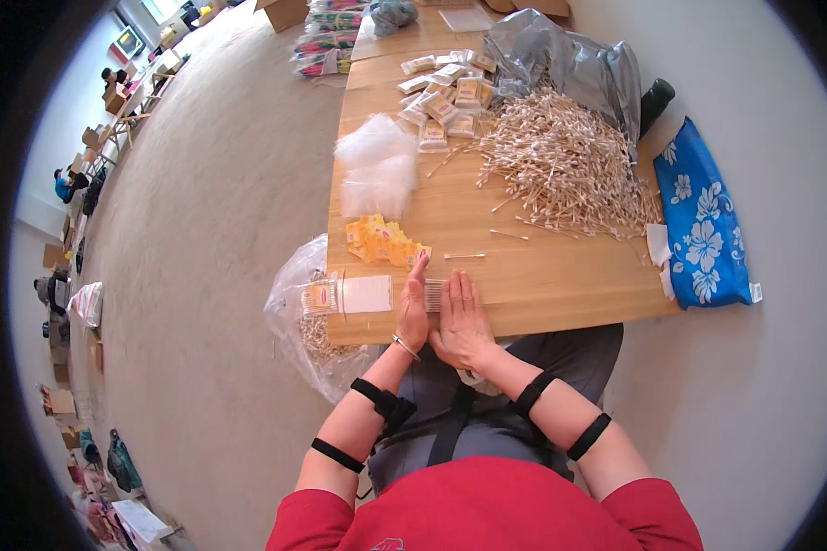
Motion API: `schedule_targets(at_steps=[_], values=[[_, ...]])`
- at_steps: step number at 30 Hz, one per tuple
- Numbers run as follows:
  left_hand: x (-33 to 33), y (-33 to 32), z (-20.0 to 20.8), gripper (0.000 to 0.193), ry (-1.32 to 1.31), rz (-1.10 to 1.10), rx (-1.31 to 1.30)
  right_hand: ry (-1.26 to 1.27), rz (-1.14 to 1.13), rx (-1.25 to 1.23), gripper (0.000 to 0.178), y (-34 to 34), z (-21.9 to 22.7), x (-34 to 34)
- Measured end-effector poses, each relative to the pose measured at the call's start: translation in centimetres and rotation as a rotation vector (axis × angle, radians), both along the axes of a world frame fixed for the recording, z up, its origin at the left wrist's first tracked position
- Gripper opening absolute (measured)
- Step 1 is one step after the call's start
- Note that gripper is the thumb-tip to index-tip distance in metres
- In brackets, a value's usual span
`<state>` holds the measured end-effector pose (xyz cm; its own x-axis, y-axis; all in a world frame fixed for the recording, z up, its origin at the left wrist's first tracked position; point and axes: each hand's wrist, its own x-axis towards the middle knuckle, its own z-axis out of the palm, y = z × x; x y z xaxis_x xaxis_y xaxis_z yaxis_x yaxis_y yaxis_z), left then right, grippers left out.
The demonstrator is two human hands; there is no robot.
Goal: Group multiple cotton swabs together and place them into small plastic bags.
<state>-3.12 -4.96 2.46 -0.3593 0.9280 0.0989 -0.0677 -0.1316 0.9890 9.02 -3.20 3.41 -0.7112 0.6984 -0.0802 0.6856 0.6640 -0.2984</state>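
At the table's near edge, a row of cotton swabs [434, 294] lies side by side between my two hands. My left hand [413, 308] stands on its edge at the row's left side, fingers stretched out. My right hand [464, 321] lies flat with fingers straight, touching the row's right side and perhaps covering part of it. Left of my left hand is a white card [368, 294], and beside it a small pack of swabs with a yellow label [320, 297]. Yellow printed cards [381, 241] are spread just beyond my left fingertips.
A big heap of loose swabs [565, 161] spills from a grey plastic bag [602, 78]. Filled packs [446, 96] and clear plastic sleeves [377, 165] lie farther back. At right stands a blue floral bag [705, 225]. A clear bag of swabs [312, 344] hangs by the left corner.
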Motion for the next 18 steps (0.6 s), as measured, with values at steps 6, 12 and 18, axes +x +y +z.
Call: schedule_targets(at_steps=[6,12,18], values=[[-2.2,-0.9,-1.0,0.065,-0.004,0.094,0.018,0.008,0.006,0.005,0.083,-0.7,-0.6,-3.5],[-7.0,-2.7,-1.3,0.065,0.042,0.210,-0.035,0.031,0.071,-0.095,0.084,-1.4,-0.3,-8.3],[-9.0,-2.5,-1.3,0.068,-0.146,0.313,-0.023,0.063,0.059,-0.124,0.084,-1.6,-0.6,-10.7]])
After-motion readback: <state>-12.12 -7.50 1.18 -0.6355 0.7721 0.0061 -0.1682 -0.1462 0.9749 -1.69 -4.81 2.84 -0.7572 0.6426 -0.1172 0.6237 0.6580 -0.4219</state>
